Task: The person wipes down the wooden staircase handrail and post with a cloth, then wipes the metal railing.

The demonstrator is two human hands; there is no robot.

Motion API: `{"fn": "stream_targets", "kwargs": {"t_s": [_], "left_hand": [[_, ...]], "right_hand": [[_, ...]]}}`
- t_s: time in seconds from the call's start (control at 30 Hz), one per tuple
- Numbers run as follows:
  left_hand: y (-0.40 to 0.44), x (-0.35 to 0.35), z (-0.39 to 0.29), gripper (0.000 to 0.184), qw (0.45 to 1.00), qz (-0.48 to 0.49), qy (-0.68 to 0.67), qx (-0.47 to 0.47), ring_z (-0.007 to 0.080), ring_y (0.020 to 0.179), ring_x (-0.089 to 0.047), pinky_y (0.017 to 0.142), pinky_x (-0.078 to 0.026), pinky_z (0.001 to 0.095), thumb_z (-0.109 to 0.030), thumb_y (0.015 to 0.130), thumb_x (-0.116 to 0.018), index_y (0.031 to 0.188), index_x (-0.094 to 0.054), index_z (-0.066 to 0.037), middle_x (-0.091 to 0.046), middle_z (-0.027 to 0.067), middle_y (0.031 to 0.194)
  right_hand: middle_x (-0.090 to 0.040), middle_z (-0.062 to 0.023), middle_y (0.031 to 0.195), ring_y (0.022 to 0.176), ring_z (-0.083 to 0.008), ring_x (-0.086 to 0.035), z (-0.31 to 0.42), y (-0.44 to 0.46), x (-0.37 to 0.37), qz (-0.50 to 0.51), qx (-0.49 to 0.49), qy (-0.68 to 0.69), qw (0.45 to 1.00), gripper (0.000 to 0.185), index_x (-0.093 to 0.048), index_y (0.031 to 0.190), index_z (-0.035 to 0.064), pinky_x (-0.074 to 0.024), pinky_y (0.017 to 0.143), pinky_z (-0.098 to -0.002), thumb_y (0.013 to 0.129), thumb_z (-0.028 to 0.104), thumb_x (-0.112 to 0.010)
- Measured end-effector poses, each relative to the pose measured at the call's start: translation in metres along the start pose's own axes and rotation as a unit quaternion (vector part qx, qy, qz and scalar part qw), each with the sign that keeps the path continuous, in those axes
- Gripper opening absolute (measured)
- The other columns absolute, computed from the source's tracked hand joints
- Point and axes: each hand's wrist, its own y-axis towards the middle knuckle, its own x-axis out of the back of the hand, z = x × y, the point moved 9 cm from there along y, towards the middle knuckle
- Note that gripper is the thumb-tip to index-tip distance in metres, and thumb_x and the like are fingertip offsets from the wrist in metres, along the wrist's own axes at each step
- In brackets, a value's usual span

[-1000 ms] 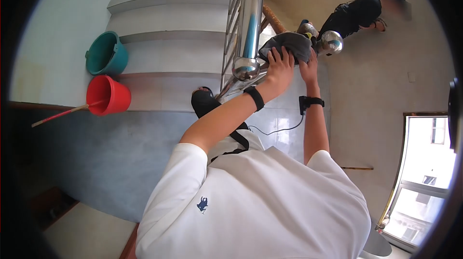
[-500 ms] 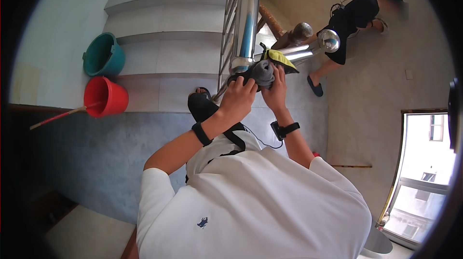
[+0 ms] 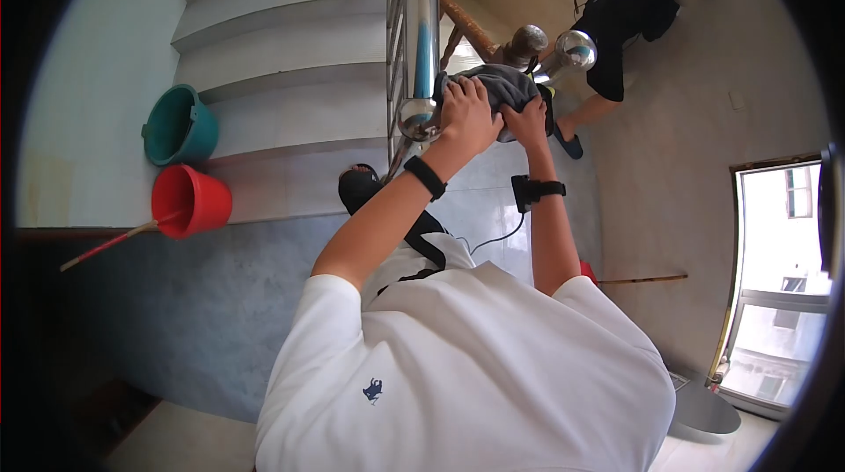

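A grey cloth (image 3: 497,80) is spread, bunched in places, over the metal railing near its end post. My left hand (image 3: 471,116) grips it with fingers laid over its near side. My right hand (image 3: 528,123) pinches the cloth's right part, thumb and fingers closed on it. Just right of that hand, a sliver of something yellow and black (image 3: 550,101) shows; most of it is hidden. The steel handrail (image 3: 425,14) runs up from a round ball (image 3: 416,118) left of my left hand. Another shiny ball (image 3: 576,50) stands beyond the cloth.
A staircase (image 3: 290,50) rises on the left, with a green bucket (image 3: 182,126) and a red bucket (image 3: 192,201) holding a stick at its foot. Another person (image 3: 625,10) in black stands beyond the railing. A window (image 3: 783,278) is at right.
The grey cloth was balled up beside the yellow-and-black item; now it is opened out wider across the railing. Both hands have moved up, and the yellow piece is mostly covered.
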Motion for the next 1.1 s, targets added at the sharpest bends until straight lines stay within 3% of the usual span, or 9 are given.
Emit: {"fn": "stream_targets", "kwargs": {"t_s": [0.1, 0.17, 0.3, 0.4, 0.67, 0.73, 0.83, 0.93, 1.1], "left_hand": [[0.021, -0.014, 0.004, 0.066, 0.995, 0.055, -0.071, 0.031, 0.0393, 0.121, -0.055, 0.104, -0.042, 0.0461, -0.048, 0.096, -0.056, 0.136, -0.049, 0.004, -0.059, 0.0253, 0.124], [0.018, -0.015, 0.010, 0.064, 0.994, 0.057, -0.094, 0.027, 0.0366, 0.119, -0.058, 0.104, -0.042, 0.0443, -0.045, 0.095, -0.057, 0.135, -0.049, 0.004, -0.060, 0.0246, 0.125], [-0.008, -0.005, 0.007, 0.064, 0.999, -0.018, 0.009, -0.026, 0.0368, 0.126, -0.054, 0.110, -0.038, 0.0424, -0.036, 0.094, -0.056, 0.142, -0.045, 0.005, -0.055, 0.0256, 0.136], [-0.034, 0.003, 0.002, 0.057, 0.988, -0.003, 0.154, -0.013, 0.0348, 0.138, -0.046, 0.117, -0.031, 0.0414, -0.021, 0.096, -0.051, 0.146, -0.042, 0.004, -0.046, 0.0250, 0.150], [-0.072, 0.041, 0.032, 0.057, 1.000, -0.012, 0.009, -0.015, 0.0363, 0.144, -0.038, 0.119, -0.029, 0.0461, -0.019, 0.092, -0.056, 0.142, -0.045, 0.007, -0.038, 0.0237, 0.155], [-0.077, 0.045, 0.038, 0.056, 0.999, -0.024, -0.024, 0.006, 0.0381, 0.145, -0.037, 0.119, -0.028, 0.0477, -0.017, 0.093, -0.055, 0.142, -0.044, 0.008, -0.034, 0.0248, 0.157], [-0.079, 0.043, 0.042, 0.061, 0.996, -0.033, -0.075, 0.047, 0.0491, 0.144, -0.032, 0.117, -0.029, 0.0532, -0.022, 0.092, -0.057, 0.141, -0.042, 0.012, -0.025, 0.0376, 0.155], [-0.086, 0.043, 0.044, 0.072, 0.989, 0.003, -0.112, 0.096, 0.0596, 0.140, -0.029, 0.114, -0.031, 0.0585, -0.030, 0.092, -0.060, 0.143, -0.034, 0.015, -0.021, 0.0484, 0.150], [-0.098, 0.041, 0.049, 0.083, 0.983, 0.066, -0.142, 0.099, 0.0637, 0.135, -0.034, 0.111, -0.034, 0.0600, -0.038, 0.094, -0.060, 0.146, -0.024, 0.016, -0.024, 0.0517, 0.146]], "right_hand": [[-0.052, -0.0262, 0.141, 0.130, -0.0371, -0.053, 0.015, 0.000, -0.001, 0.115, -0.024, 0.300, 0.947, 0.076, -0.039, 0.147, -0.0022, -0.0412, 0.110, -0.0425, 0.083, 0.027, -0.069], [-0.061, -0.0094, 0.136, 0.124, -0.0243, -0.059, -0.012, -0.004, -0.042, 0.229, -0.145, 0.518, 0.812, 0.054, -0.050, 0.143, 0.0068, -0.0458, 0.104, -0.0402, 0.094, 0.027, -0.059], [-0.049, -0.0057, 0.151, 0.135, -0.0223, -0.049, 0.072, -0.089, -0.060, 0.359, -0.206, 0.661, 0.626, 0.063, -0.040, 0.153, 0.0128, -0.0396, 0.111, -0.0379, 0.101, 0.048, -0.048], [-0.047, -0.0056, 0.153, 0.137, -0.0215, -0.047, 0.096, -0.122, -0.078, 0.326, -0.190, 0.662, 0.648, 0.063, -0.039, 0.153, 0.0137, -0.0366, 0.114, -0.0382, 0.101, 0.048, -0.048], [-0.064, -0.0100, 0.130, 0.118, -0.0237, -0.062, 0.081, -0.092, -0.063, 0.312, -0.198, 0.685, 0.627, 0.039, -0.058, 0.132, 0.0041, -0.0453, 0.105, -0.0362, 0.096, 0.021, -0.058], [-0.065, -0.0120, 0.127, 0.114, -0.0257, -0.064, 0.060, -0.066, -0.047, 0.259, -0.174, 0.590, 0.745, 0.043, -0.058, 0.129, 0.0011, -0.0476, 0.103, -0.0376, 0.089, 0.014, -0.068], [-0.061, -0.0178, 0.130, 0.118, -0.0332, -0.061, 0.065, -0.049, 0.022, 0.009, 0.073, 0.274, 0.959, 0.057, -0.055, 0.131, -0.0031, -0.0470, 0.103, -0.0419, 0.080, 0.012, -0.077], [-0.054, -0.0230, 0.134, 0.121, -0.0406, -0.056, 0.117, -0.076, 0.043, -0.054, 0.238, 0.004, 0.970, 0.069, -0.051, 0.134, -0.0053, -0.0454, 0.104, -0.0451, 0.075, 0.014, -0.081], [-0.054, -0.0233, 0.133, 0.123, -0.0430, -0.053, 0.124, -0.065, 0.006, -0.011, 0.360, -0.022, 0.933, 0.073, -0.045, 0.140, 0.0038, -0.0389, 0.105, -0.0504, 0.078, 0.032, -0.069]]}}
